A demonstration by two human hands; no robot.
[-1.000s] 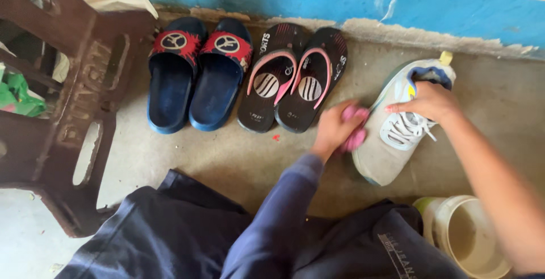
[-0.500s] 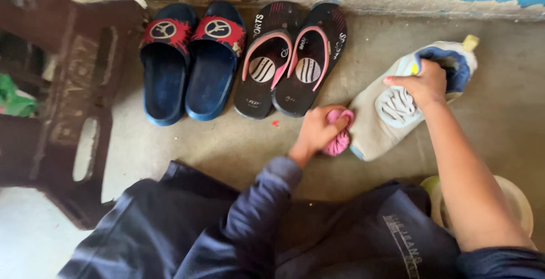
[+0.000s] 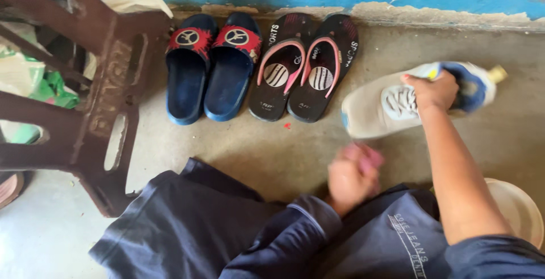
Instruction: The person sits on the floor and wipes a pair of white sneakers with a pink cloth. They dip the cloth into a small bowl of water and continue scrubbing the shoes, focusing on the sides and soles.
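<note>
My right hand [image 3: 432, 91] grips a grey-white sneaker [image 3: 369, 111] with a blue collar by its laced top. The sneaker lies almost sideways over the concrete floor, toe pointing left. My left hand [image 3: 352, 175], in a navy sleeve, is blurred and closed on a pink cloth [image 3: 368, 157]. It sits below the sneaker's toe, apart from it, close to my knee.
Against the blue wall stand a pair of blue slides with red straps [image 3: 211, 74] and a pair of black flip-flops with pink straps [image 3: 305, 69]. A brown plastic stool [image 3: 85, 97] fills the left. A white bucket [image 3: 515, 206] is at the lower right.
My left hand has pulled the pink cloth off the sneaker's toe and back toward my body. My right hand has swung the sneaker so it lies more level, heel to the right.
</note>
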